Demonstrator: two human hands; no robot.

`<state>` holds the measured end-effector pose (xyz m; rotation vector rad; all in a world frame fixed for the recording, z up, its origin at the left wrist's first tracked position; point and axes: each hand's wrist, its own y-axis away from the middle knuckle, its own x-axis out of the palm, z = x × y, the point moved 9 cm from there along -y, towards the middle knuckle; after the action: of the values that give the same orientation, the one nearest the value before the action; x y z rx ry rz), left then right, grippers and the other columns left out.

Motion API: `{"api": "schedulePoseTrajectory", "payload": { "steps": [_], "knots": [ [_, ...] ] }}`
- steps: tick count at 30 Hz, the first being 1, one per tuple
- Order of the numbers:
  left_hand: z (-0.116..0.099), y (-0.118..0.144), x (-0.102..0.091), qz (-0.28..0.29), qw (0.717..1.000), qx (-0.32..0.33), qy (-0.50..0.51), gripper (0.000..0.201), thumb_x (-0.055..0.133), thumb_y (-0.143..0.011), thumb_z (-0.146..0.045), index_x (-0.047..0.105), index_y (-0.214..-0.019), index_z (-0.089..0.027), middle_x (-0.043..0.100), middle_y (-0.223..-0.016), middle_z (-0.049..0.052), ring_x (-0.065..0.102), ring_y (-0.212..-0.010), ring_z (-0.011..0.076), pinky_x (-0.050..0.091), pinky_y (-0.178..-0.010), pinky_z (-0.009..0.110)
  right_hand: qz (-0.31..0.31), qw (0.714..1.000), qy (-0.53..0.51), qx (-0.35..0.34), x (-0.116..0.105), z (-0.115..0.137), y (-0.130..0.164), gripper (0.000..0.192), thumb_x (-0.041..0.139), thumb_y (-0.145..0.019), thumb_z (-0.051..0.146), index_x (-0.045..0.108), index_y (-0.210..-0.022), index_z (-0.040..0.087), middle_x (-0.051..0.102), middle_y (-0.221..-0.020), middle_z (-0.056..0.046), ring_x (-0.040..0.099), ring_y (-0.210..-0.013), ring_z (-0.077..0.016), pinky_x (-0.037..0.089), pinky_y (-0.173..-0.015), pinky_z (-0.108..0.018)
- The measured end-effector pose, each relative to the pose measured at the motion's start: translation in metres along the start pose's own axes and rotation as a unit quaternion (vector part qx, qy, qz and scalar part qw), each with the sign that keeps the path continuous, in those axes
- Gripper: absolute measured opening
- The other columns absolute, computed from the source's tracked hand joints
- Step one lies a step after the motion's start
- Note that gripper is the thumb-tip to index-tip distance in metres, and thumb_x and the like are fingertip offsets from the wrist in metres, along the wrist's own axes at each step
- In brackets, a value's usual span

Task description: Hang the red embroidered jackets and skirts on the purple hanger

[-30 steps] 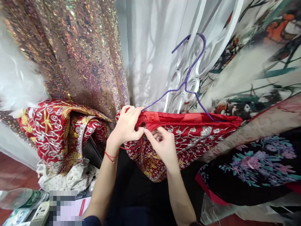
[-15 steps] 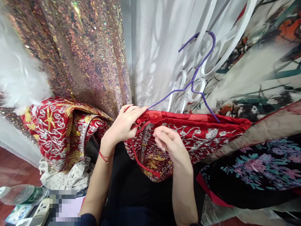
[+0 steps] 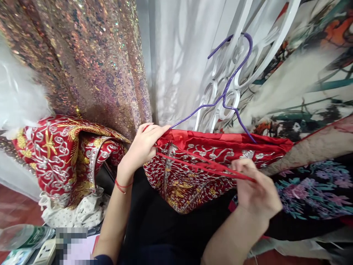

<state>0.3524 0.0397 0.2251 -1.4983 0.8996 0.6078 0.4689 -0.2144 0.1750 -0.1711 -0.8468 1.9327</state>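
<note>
A red skirt-like garment [image 3: 190, 180] with silver and gold embroidery lies across my lap, its satin waistband along the top. My left hand [image 3: 145, 145] is closed over the band's left end, where a purple hanger's [image 3: 202, 106] arm meets it. With my right hand [image 3: 255, 184], fingers closed, I pull red ties [image 3: 204, 165] taut across the front of the garment. The ties run from beside my left hand. The hanger's hook stands above the band, and its lower ends are hidden in or behind the cloth.
Another red embroidered garment [image 3: 63, 158] lies at the left, above white dotted cloth [image 3: 74, 209]. A plastic bottle [image 3: 24, 235] and a power strip [image 3: 45, 252] are at lower left. A white scrollwork chair back [image 3: 234, 81] rises behind the hanger. Black floral cloth [image 3: 309, 191] lies at the right.
My right hand has moved right from near the band's middle, drawing the ties out straight. Before, a tie hung loose down the garment. My left hand has kept its hold.
</note>
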Motion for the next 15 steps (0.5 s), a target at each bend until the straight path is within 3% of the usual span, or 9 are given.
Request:
{"api": "schedulePoseTrajectory", "payload": {
  "steps": [2, 4, 6, 9, 12, 15],
  "knots": [
    [0.0, -0.001, 0.0, -0.012, 1.0, 0.001, 0.001, 0.078, 0.039, -0.068, 0.002, 0.051, -0.142, -0.021, 0.068, -0.122, 0.008, 0.057, -0.119, 0.0223, 0.032, -0.112, 0.046, -0.026, 0.999, -0.022, -0.003, -0.021, 0.002, 0.001, 0.054, 0.059, -0.09, 0.043, 0.045, -0.044, 0.019, 0.048, -0.055, -0.002, 0.05, -0.056, -0.0136, 0.041, -0.054, -0.029],
    [-0.001, -0.002, 0.001, -0.021, 1.0, 0.003, 0.003, 0.076, 0.041, -0.069, 0.0, 0.052, -0.141, -0.021, 0.068, -0.122, 0.008, 0.058, -0.118, 0.0228, 0.032, -0.112, 0.046, 0.026, 0.999, 0.005, 0.047, -0.013, -0.005, 0.001, 0.058, 0.053, -0.095, 0.04, 0.044, -0.042, 0.019, 0.044, -0.044, 0.0, 0.045, -0.044, -0.0109, 0.035, -0.045, -0.027],
    [-0.003, -0.002, 0.001, -0.029, 1.0, 0.004, 0.003, 0.07, 0.045, -0.073, -0.004, 0.052, -0.14, -0.02, 0.069, -0.12, 0.008, 0.058, -0.117, 0.0236, 0.031, -0.112, 0.046, 0.068, 0.99, 0.061, 0.11, 0.008, -0.017, 0.004, 0.05, 0.055, -0.096, 0.038, 0.057, -0.051, 0.019, 0.05, -0.045, 0.0, 0.045, -0.04, -0.0097, 0.033, -0.041, -0.025],
    [-0.008, -0.001, 0.0, -0.041, 0.999, -0.005, -0.007, 0.057, 0.05, -0.08, -0.012, 0.054, -0.137, -0.018, 0.07, -0.118, 0.009, 0.06, -0.114, 0.025, 0.032, -0.11, 0.046, 0.078, 0.978, 0.108, 0.16, 0.054, -0.034, 0.009, 0.022, 0.067, -0.09, 0.037, 0.07, -0.077, 0.019, 0.061, -0.057, 0.001, 0.052, -0.045, -0.0096, 0.039, -0.043, -0.022],
    [-0.013, 0.0, -0.002, -0.047, 0.998, -0.029, -0.02, 0.044, 0.053, -0.087, -0.023, 0.057, -0.131, -0.017, 0.072, -0.115, 0.01, 0.061, -0.108, 0.0255, 0.034, -0.106, 0.046, 0.038, 0.978, 0.136, 0.151, 0.1, -0.047, 0.011, 0.019, 0.069, -0.086, 0.038, 0.068, -0.091, 0.019, 0.066, -0.066, 0.001, 0.056, -0.05, -0.0107, 0.044, -0.047, -0.023],
    [-0.016, -0.001, -0.004, -0.042, 0.997, -0.053, -0.03, 0.041, 0.058, -0.089, -0.037, 0.059, -0.125, -0.018, 0.073, -0.105, 0.008, 0.062, -0.097, 0.0249, 0.037, -0.101, 0.045, 0.002, 0.973, 0.2, 0.116, 0.13, -0.055, 0.01, 0.014, 0.065, -0.086, 0.034, 0.062, -0.085, 0.021, 0.066, -0.068, 0.001, 0.056, -0.052, -0.0112, 0.044, -0.05, -0.023]
  ]
}}
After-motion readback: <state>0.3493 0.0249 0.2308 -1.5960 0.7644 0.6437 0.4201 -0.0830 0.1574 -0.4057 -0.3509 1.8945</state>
